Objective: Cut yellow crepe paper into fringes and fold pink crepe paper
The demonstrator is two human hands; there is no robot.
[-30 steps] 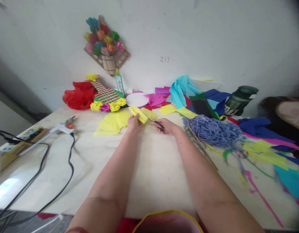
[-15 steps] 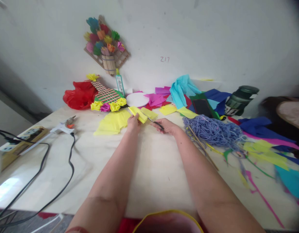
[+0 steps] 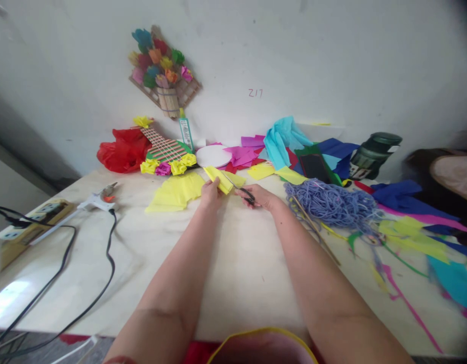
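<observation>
My left hand is closed on a folded piece of yellow crepe paper, holding it tilted above the table. In my right hand is a pair of scissors with black handles. Their blades point left and meet the right edge of the folded paper. Whether the blades are apart is too small to tell. A larger yellow crepe sheet lies on the table just left of my left hand. Behind the paper rests a white disc.
A stick guitar with paper flowers leans at the back, beside a glue bottle. Left are a glue gun, cords and a power strip. Right lie tangled purple yarn, a phone, a dark green bottle and crepe scraps.
The folded yellow paper has shifted slightly to the right with my left hand. The scissors' handles have turned a little, and both hands keep their holds.
</observation>
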